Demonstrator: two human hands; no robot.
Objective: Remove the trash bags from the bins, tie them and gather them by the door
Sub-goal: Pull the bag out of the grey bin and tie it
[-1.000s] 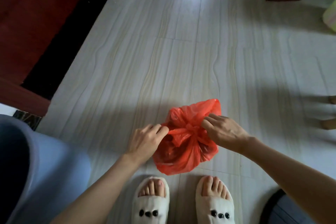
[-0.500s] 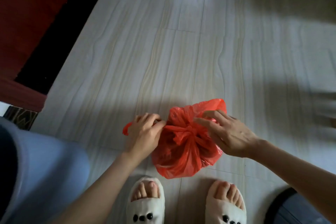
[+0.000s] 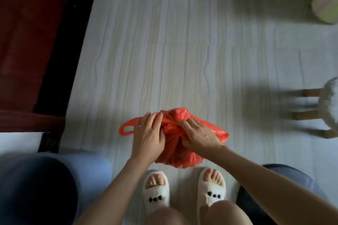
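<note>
Both hands pinch the red bag's point(image 3: 175, 153) knotted neck: left hand point(image 3: 148, 136), right hand point(image 3: 200, 136); handle loop points left.

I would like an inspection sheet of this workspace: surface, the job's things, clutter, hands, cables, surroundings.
Surface: pale tiled floor.
Job's things: one red trash bag on the floor, its neck gathered, one handle loop sticking out to the left.
Clutter: nothing seen.
Hands: left hand and right hand both grip the bag's gathered top.
Cables: nothing seen.
Surroundings: white slippers; stool at right; dark red door at left; blurred yellow-green object.
</note>
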